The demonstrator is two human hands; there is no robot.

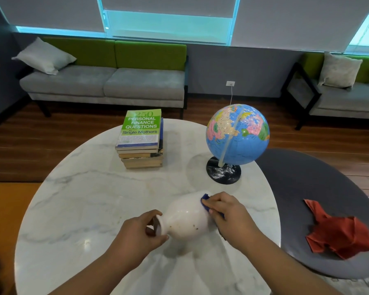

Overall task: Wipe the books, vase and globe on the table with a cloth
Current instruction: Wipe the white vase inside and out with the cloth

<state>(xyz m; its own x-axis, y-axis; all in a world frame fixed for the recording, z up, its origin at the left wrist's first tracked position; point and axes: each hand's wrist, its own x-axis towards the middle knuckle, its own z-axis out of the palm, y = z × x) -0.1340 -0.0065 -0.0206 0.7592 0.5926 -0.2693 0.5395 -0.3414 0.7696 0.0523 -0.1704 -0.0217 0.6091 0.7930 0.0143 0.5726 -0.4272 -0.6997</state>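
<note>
Vase step on. My left hand [141, 229] pinching neck of vase [184, 218], tipped sideways over table [90, 188]. My right hand [226, 213] pressing blue cloth [205, 197] on belly, fingers curled. Brown specks low down, probably dirt: roll vase, rub there. Books [141, 141], globe [237, 135] wait.

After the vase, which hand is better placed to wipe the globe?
Likely the right hand: it holds the blue cloth, and the globe stands on its side; the left hand grips the vase neck.

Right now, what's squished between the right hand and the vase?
A blue cloth lies there, held by the right hand against the side of the white vase, as the head view shows.
</note>
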